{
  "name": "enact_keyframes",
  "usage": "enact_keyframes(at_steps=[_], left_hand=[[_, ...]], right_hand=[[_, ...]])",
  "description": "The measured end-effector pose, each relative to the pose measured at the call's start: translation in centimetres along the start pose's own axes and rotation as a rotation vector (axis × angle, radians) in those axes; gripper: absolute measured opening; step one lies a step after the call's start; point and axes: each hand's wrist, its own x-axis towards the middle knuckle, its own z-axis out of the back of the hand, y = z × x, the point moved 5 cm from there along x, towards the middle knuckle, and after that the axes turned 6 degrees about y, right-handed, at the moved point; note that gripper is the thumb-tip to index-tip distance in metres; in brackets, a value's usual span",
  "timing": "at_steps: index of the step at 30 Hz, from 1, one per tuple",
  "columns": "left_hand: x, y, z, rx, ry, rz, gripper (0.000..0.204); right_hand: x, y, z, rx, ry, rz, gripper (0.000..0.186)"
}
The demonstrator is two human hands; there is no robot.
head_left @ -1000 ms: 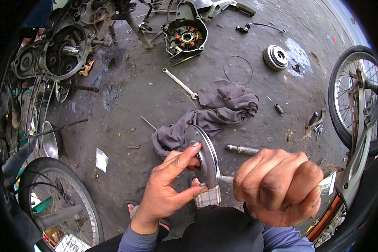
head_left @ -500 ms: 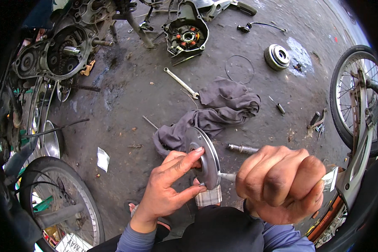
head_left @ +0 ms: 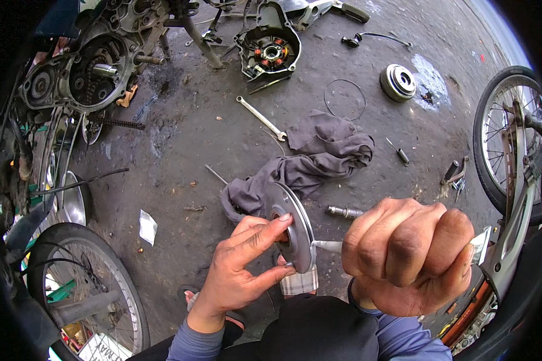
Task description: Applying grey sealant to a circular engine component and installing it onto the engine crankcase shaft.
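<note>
A grey metal disc point(head_left: 294, 231) and a pale tube point(head_left: 329, 246) are meeting, rim to tip.
The smooth, double-rimmed disc is standing nearly on edge in the left hand point(head_left: 241, 263); the tube, mostly hidden, is lying crosswise inside the right hand point(head_left: 411, 256), its tip pointing left against the disc's edge.
</note>
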Motion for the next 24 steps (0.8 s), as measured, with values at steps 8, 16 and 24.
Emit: enact_keyframes(at_steps=[8, 16, 24], left_hand=[[-0.1, -0.3, 0.4, 0.064, -0.011, -0.048, 0.072], [0.0, -0.4, 0.5, 0.136, -0.009, -0.094, 0.071], [-0.1, -0.4, 0.7, 0.243, -0.019, -0.169, 0.07]], right_hand=[[-1.0, 0.1, -0.1, 0.105, -0.07, -0.089, 0.051], [0.2, 0.1, -0.6, -0.034, 0.008, -0.021, 0.048], [0.7, 0.2, -0.4, -0.055, 0.06, -0.077, 0.048]])
